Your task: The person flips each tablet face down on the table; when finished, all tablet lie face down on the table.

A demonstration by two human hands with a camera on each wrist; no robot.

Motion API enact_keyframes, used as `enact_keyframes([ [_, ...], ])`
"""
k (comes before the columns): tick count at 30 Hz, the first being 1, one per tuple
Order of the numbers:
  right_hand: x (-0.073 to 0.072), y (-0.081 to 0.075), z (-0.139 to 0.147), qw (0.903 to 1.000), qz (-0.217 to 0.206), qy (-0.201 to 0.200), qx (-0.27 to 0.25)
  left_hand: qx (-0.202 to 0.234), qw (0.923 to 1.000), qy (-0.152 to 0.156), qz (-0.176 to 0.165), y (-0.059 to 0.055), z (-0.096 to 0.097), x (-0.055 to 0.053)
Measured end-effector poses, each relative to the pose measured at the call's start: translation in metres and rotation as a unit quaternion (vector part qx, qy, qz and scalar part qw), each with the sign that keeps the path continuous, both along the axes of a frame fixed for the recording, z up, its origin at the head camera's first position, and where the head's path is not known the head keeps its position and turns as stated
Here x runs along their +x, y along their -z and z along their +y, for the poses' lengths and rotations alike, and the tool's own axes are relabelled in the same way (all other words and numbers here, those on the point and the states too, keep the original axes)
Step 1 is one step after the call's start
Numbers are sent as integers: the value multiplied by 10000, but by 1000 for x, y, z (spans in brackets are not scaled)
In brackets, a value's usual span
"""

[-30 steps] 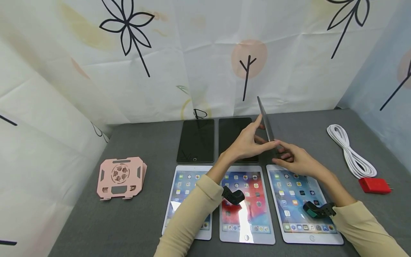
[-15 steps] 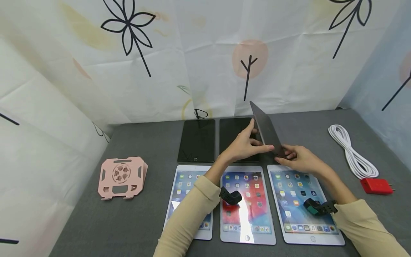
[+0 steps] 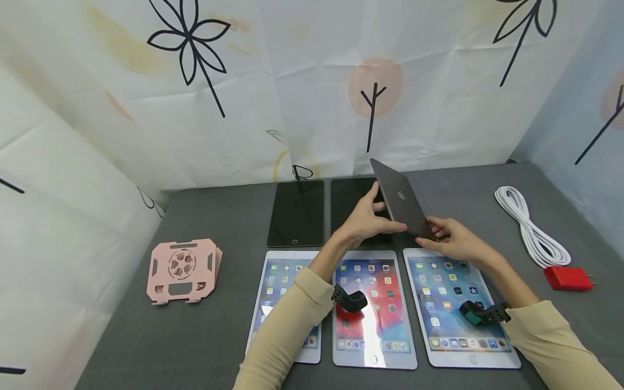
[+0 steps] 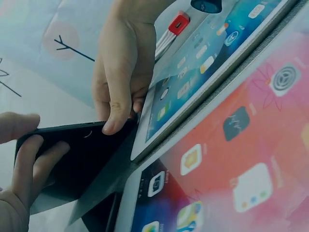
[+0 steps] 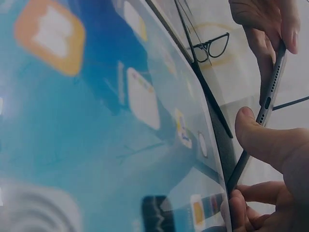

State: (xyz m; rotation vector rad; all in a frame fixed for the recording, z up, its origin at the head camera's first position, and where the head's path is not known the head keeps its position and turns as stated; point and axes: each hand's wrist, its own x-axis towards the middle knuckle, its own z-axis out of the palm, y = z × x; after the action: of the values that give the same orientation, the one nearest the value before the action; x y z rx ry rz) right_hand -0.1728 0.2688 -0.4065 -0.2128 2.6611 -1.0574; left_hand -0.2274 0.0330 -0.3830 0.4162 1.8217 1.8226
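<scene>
Dk-grey iPad has gone from near edge-on to Apple-logo back showing, tilted above the bench behind the lit white iPads, L hand & R hand fingers pinching its edges, so prob. mid-turn, not yet set down.
</scene>
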Motion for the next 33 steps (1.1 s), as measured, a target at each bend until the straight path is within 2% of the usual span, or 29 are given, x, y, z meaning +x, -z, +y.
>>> enact_keyframes([
  [9, 3, 6, 2, 9991, 237, 298, -193, 531, 9950, -433, -733, 12, 1, 4],
  [12, 2, 6, 9, 9983, 84, 339, -464, 653, 9933, -439, -841, 18, 2, 5],
  [17, 3, 5, 22, 9939, -341, 438, -955, 646, 9954, -174, -681, 25, 9, 6],
  [20, 5, 4, 27, 9943, -326, 613, -803, 543, 9969, -7, -570, 28, 13, 6],
  [24, 5, 2, 32, 9953, -247, 774, -527, 286, 9979, 28, -573, 30, 18, 6],
  [29, 3, -1, 39, 9964, -121, 735, -403, -18, 9983, 33, -576, 35, 24, 5],
  [33, 0, -1, 44, 9966, -176, 664, -447, -72, 9977, 101, -671, 39, 28, 4],
])
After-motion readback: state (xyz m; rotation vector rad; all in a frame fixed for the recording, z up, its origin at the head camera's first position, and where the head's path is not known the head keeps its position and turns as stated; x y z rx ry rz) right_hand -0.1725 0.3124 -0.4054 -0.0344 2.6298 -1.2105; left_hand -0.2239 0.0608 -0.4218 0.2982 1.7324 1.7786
